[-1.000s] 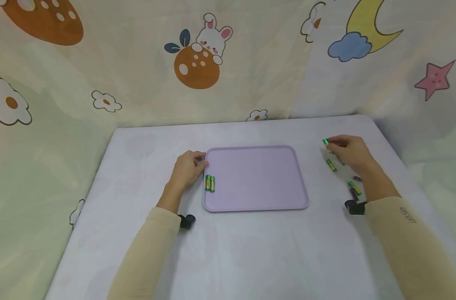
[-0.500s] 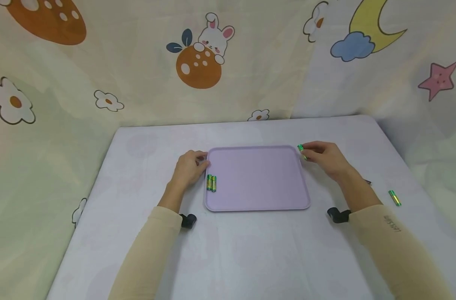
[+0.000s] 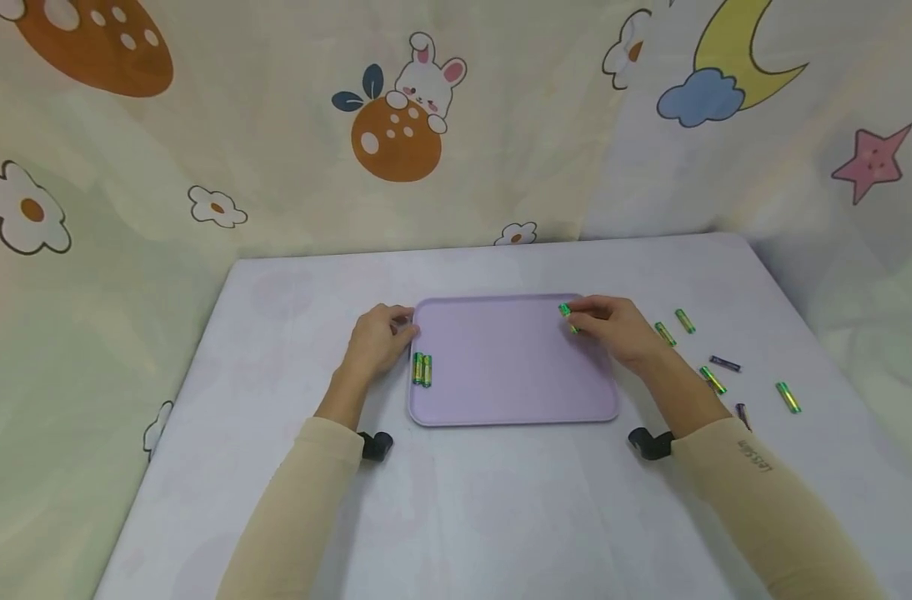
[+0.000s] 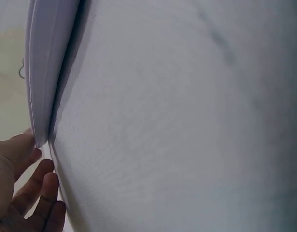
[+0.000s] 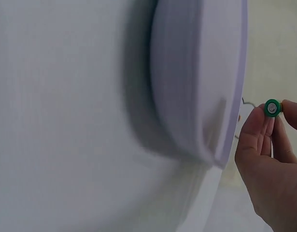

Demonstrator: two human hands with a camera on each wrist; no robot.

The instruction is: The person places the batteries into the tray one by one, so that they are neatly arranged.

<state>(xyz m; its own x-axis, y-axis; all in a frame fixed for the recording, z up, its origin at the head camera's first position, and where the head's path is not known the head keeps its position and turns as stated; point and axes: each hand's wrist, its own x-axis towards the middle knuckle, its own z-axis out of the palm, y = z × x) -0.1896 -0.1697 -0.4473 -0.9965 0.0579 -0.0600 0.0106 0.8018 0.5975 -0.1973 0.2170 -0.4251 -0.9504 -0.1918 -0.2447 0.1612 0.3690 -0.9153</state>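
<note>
A lilac tray [image 3: 508, 358] lies on the white table, with two green-and-gold batteries [image 3: 422, 369] side by side at its left edge. My left hand [image 3: 378, 339] holds the tray's left rim near the far corner, thumb over the edge; in the left wrist view the fingers [image 4: 48, 186] bend beside that corner. Between thumb and fingertips, my right hand [image 3: 613, 329] pinches another green battery [image 3: 565, 310] above the tray's far right part. The right wrist view shows this battery end-on [image 5: 272, 108], raised beyond the tray's side.
Right of the tray, several loose batteries lie scattered: green ones [image 3: 789, 397] and two dark ones [image 3: 725, 363]. A patterned cloth [image 3: 291, 150] hangs behind the table's back edge.
My right hand has carried the green battery leftward from the loose batteries to over the tray, uncovering the batteries on the table. My left hand stays at the tray's rim.
</note>
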